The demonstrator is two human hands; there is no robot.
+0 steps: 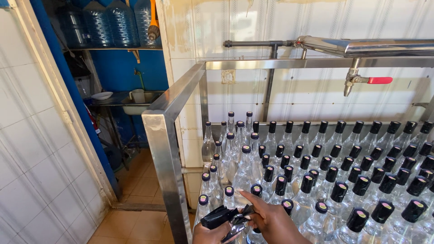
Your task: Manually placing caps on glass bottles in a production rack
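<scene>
Item: clear glass bottles (316, 180), packed upright in rows on a steel-framed table (167, 135), filling it from the tiled wall to the near edge. Most carry tall black sleeves over their necks; a group at the near left shows short bare caps only.

Left hand (210, 234): at the bottom edge, closed around a bunch of black sleeves (221, 216), which sits just above the near-left bottles.

Right hand (271, 221): fingers pinched on 1 sleeve at the bunch, forefinger stretched toward a bare cap (229, 190).

Step in hand, as we judge it: pulling 1 sleeve free to fit over a bare neck. To do it well we would separate a single sleeve cleanly, open its mouth round, set it square over the cap and press it down evenly to the height of its neighbours. We would work row by row so no bottle is skipped, and keep the wrist high, since the bottles stand touching and a knock could topple several.

Also present: steel pipe with a red-handled tap (368, 80) above; large blue jugs (108, 22) on a shelf at upper left.
</scene>
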